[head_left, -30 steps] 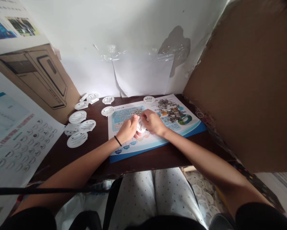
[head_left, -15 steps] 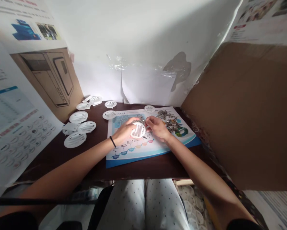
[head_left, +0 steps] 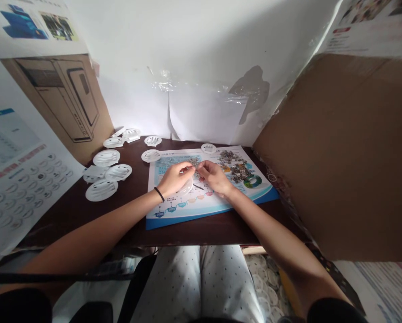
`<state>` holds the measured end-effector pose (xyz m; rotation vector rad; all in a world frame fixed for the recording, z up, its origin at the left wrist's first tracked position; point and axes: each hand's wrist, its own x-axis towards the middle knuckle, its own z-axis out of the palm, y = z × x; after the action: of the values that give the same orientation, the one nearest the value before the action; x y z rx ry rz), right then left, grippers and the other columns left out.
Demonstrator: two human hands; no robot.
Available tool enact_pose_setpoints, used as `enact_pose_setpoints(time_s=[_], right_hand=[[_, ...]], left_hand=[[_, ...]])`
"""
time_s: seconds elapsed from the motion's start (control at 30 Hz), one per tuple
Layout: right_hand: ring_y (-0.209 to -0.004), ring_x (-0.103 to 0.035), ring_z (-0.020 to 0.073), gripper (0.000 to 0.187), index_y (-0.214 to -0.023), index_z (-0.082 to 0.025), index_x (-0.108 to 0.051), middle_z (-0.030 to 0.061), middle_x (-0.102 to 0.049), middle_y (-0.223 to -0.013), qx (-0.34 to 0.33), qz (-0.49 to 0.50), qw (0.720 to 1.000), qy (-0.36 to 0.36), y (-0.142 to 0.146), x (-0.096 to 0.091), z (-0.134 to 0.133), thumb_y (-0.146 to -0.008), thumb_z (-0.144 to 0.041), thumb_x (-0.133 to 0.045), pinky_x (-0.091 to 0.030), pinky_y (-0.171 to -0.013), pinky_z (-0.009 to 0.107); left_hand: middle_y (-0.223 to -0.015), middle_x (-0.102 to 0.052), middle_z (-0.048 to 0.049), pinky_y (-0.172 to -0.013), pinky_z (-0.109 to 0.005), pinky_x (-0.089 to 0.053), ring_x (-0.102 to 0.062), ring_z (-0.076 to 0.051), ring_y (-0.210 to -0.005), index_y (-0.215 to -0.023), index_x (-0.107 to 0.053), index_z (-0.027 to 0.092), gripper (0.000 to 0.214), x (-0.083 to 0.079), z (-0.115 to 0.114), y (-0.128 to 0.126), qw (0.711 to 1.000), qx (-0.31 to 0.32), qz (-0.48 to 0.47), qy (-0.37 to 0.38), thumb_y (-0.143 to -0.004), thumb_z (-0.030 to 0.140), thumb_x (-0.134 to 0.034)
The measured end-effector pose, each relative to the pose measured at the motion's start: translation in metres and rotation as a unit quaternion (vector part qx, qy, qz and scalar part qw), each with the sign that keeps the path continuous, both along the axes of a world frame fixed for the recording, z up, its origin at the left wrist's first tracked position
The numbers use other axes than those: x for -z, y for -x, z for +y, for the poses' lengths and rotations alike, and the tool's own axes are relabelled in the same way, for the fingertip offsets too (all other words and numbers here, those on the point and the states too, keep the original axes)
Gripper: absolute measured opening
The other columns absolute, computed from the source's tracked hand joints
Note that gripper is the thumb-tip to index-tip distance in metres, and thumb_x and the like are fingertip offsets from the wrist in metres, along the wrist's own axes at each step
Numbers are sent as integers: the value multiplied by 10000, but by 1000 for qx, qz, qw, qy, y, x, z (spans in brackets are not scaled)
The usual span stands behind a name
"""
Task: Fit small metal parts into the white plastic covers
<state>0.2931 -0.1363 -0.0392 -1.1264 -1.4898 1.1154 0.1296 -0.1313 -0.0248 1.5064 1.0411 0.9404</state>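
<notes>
My left hand (head_left: 174, 178) rests on a blue printed sheet (head_left: 221, 204) on the dark table (head_left: 86, 215), fingers curled over a white round plastic disc (head_left: 186, 186) beneath it. My right hand (head_left: 214, 176) sits just beside it, fingertips pinched together near the left thumb over a small metal piece too small to make out. A thin dark sliver (head_left: 198, 186) lies on the sheet between the hands. A pile of small metal parts (head_left: 236, 163) lies on the sheet to the right, and a smaller scatter (head_left: 193, 160) just beyond the hands.
Several white plastic discs (head_left: 101, 189) lie on the table's left part, and one (head_left: 208, 148) at the sheet's far edge. Cardboard panels stand at left (head_left: 62, 103) and right (head_left: 338, 152). More discs (head_left: 271, 287) fill a box on the floor by my knees.
The white disc, held up face-on half a second ago, now lies low under my left hand. Both hands' fingertips have come together just above it. The view has shifted slightly.
</notes>
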Motion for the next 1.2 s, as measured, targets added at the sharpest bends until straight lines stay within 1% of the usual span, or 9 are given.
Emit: enact_pose_setpoints(time_s=[0.13, 0.27, 0.37, 0.53, 0.67, 0.77, 0.9, 1.0, 1.2], right_hand=[[-510, -488, 102, 252, -794, -222, -501, -60, -504, -605, 7, -11, 1000, 4, 1, -1, -2, -845, -459, -568, -395, -517, 246], [-487, -504, 109, 222, -804, -212, -535, -62, -519, -544, 8, -11, 1000, 0, 2, -2, -3, -822, -423, -601, -400, -509, 240], [-460, -499, 101, 244, -786, -200, -560, -65, -520, -544, 14, 3, 1000, -3, 2, -1, -3, -782, -432, -633, -387, -480, 234], [-435, -461, 79, 275, -737, -180, -598, -60, -528, -571, 27, 45, 998, 31, 3, -1, -4, -726, -437, -694, -362, -429, 223], [-500, -488, 87, 303, -723, -169, -632, -49, -541, -572, 22, 113, 990, 86, 3, -4, -7, -638, -407, -799, -385, -429, 203], [-558, -521, 94, 331, -718, -170, -639, -40, -554, -600, 2, 146, 983, 107, 2, -7, -8, -606, -406, -842, -425, -450, 190], [-577, -535, 96, 329, -718, -178, -626, -37, -562, -612, -18, 144, 984, 104, 2, -8, -8, -629, -412, -840, -489, -490, 200], [-577, -534, 99, 312, -728, -179, -615, -39, -552, -606, -20, 140, 985, 100, 2, -8, -8, -664, -413, -811, -517, -511, 216], [-577, -514, 97, 253, -709, -177, -587, -42, -535, -625, -5, 132, 987, 94, 4, -13, -9, -703, -353, -769, -532, -533, 242]], left_hand=[[-495, -513, 45, -495, -188, -365, -474, -87, -494, -804, -666, 182, 186, 1, 2, 1, 995, -15, 76, -70, -849, 339, -577], [-463, -460, 62, -439, -185, -287, -388, -59, -422, -789, -653, 180, 201, 2, 3, 3, 990, -16, 108, -92, -861, 337, -550], [-484, -496, 60, -447, -187, -302, -399, -54, -420, -811, -662, 179, 215, 3, 4, 3, 988, -14, 119, -99, -863, 355, -551], [-661, -641, 23, -469, -189, -360, -474, -49, -464, -871, -689, 173, 214, 6, 6, 3, 990, -31, 98, -101, -821, 368, -617], [-665, -640, 10, -473, -184, -377, -486, -52, -477, -860, -684, 160, 219, 6, 6, 3, 993, -21, 65, -92, -822, 364, -615], [-668, -630, 6, -485, -183, -388, -494, -54, -495, -831, -668, 157, 219, 6, 7, 4, 994, -7, 52, -99, -816, 371, -623], [-622, -575, 27, -461, -190, -371, -454, -52, -465, -829, -652, 167, 223, 6, 8, 5, 996, 6, 33, -82, -809, 388, -628], [-676, -595, 22, -469, -190, -378, -450, -45, -482, -818, -642, 172, 222, 7, 9, 4, 996, 10, 13, -85, -797, 393, -649], [-738, -628, 4, -494, -181, -386, -474, -49, -539, -808, -634, 168, 234, 7, 8, 2, 994, -18, 22, -102, -801, 402, -645]])
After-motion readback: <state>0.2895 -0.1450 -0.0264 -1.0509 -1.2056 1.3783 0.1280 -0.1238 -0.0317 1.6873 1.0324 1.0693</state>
